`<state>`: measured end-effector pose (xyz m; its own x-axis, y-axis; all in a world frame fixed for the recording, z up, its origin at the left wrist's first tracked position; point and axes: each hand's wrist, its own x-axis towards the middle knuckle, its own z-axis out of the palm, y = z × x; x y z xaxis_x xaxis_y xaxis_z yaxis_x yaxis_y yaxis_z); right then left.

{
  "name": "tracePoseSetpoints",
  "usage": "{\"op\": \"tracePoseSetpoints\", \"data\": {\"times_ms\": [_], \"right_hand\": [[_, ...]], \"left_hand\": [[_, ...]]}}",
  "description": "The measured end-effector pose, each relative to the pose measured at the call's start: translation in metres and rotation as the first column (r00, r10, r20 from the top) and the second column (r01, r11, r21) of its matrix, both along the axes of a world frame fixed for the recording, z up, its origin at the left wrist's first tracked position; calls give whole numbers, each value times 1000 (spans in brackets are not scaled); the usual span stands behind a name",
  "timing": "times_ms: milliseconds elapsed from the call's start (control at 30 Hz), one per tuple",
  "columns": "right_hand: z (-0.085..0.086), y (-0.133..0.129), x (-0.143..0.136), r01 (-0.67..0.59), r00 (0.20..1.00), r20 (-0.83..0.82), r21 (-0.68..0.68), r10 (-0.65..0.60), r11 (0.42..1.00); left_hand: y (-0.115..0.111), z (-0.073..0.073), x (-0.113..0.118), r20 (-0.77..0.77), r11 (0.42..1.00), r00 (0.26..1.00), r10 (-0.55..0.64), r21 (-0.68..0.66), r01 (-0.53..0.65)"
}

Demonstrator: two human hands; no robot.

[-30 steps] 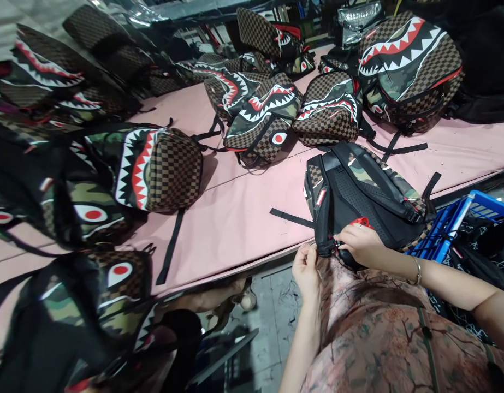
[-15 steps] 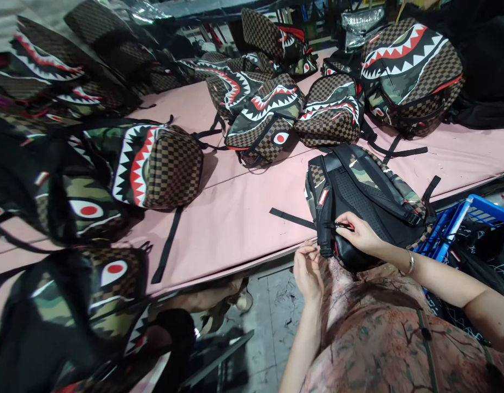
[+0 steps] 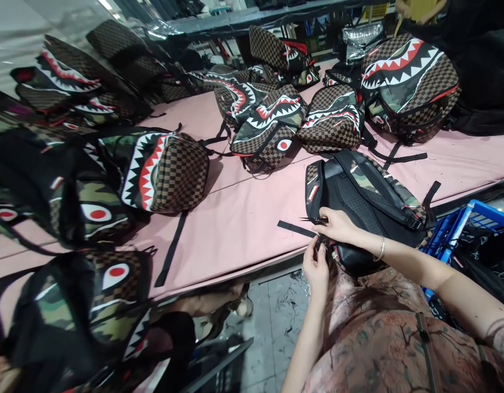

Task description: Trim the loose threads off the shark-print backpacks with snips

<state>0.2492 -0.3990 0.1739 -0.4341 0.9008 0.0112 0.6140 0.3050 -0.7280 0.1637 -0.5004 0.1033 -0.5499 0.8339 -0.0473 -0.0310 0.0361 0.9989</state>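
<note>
A black backpack [image 3: 360,196] with checkered and camouflage trim lies at the table's near edge, its padded back and shoulder straps facing up. My right hand [image 3: 339,225] is closed on a pair of small dark thread snips [image 3: 313,220], whose thin points face left above the lower end of a strap. Just below, my left hand [image 3: 317,265] pinches the black strap end [image 3: 320,240] near the bag's bottom corner. A loose webbing tail [image 3: 295,228] stretches left across the pink surface. My fingers partly hide the strap end.
Shark-mouth backpacks [image 3: 272,123] crowd the back of the pink table [image 3: 235,218], and more bags [image 3: 165,172] are heaped on the left. A blue crate [image 3: 487,215] stands on the right. Another person's hand [image 3: 4,374] shows at lower left.
My right hand has moved left with the snips, whose points now reach past the strap. My left hand has risen slightly and closed on the strap end. The view has shifted a little.
</note>
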Motion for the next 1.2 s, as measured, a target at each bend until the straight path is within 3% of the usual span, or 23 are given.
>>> {"op": "tracePoseSetpoints", "data": {"times_ms": [67,167,267,367,467,667,767,933,1067,1200], "right_hand": [[-6,0,9,-57,992,-115,-28,54,998],[-23,-3,26,-38,977,-205,67,51,997],[-45,-11,43,-77,983,-147,236,114,969],[-61,-19,52,-200,970,-59,362,236,910],[-66,-23,50,-263,959,19,429,282,864],[-67,-22,41,-268,961,81,488,263,831],[-69,-22,43,-271,960,84,502,265,821],[-63,-24,42,-380,925,190,479,329,791],[-56,-27,37,-377,926,206,440,317,815],[-55,-30,34,-298,953,77,390,292,871]], "left_hand": [[-1,-2,-5,333,999,942,-44,-4,49],[-3,-3,-11,664,993,745,-65,-28,111],[-2,-4,-15,800,985,599,-35,-73,156],[1,-5,-16,843,983,537,21,-114,141],[2,-5,-15,852,984,523,27,-116,137],[-1,-3,-15,862,983,505,27,-115,144],[-2,-4,-15,866,981,500,24,-117,156],[-1,-6,-13,852,981,523,-14,-89,171],[-2,-6,-11,827,982,562,-20,-90,167],[-5,-5,-12,801,985,599,-19,-89,150]]}}
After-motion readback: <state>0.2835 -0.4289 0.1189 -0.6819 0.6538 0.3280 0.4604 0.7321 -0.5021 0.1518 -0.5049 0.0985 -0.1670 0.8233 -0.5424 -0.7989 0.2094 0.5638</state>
